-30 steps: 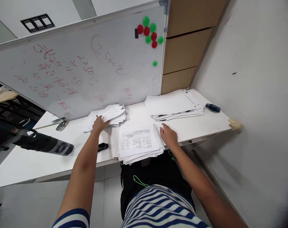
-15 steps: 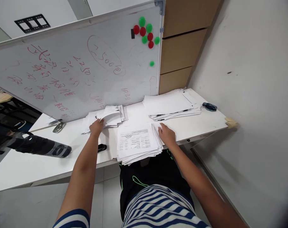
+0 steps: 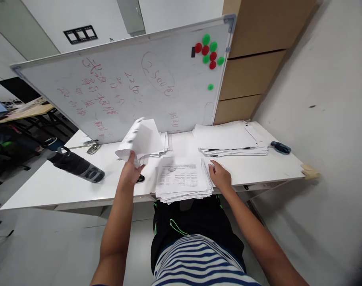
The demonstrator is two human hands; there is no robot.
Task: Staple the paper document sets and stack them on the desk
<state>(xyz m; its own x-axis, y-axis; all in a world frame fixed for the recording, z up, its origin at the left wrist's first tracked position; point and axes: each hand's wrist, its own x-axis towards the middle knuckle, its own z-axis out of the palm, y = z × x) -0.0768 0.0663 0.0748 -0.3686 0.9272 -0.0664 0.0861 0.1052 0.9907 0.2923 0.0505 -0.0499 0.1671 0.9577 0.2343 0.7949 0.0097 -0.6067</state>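
My left hand (image 3: 132, 170) grips the near edge of a sheet of paper (image 3: 143, 137), which is lifted and curls at its left side. Below it lies a loose paper pile (image 3: 166, 143) against the whiteboard. A stack of printed sheets (image 3: 182, 178) rests at the table's front edge before my body. Beside this stack's right edge is my right hand (image 3: 220, 174), its fingers curled; whether they pinch anything is too small to tell. Farther back on the right sits a wider stack of papers (image 3: 225, 137), its top sheet mostly blank.
A dark bottle (image 3: 78, 165) lies on the white table (image 3: 43, 180) at left, near a computer mouse (image 3: 93, 148). A black object (image 3: 140, 179) is partly behind my left hand. The whiteboard (image 3: 109, 79) stands at the back; a dark blue item (image 3: 280, 147) lies at right.
My left hand has raised a sheet from the left pile and turned it up. The view has shifted left, while my right hand stays beside the printed stack.
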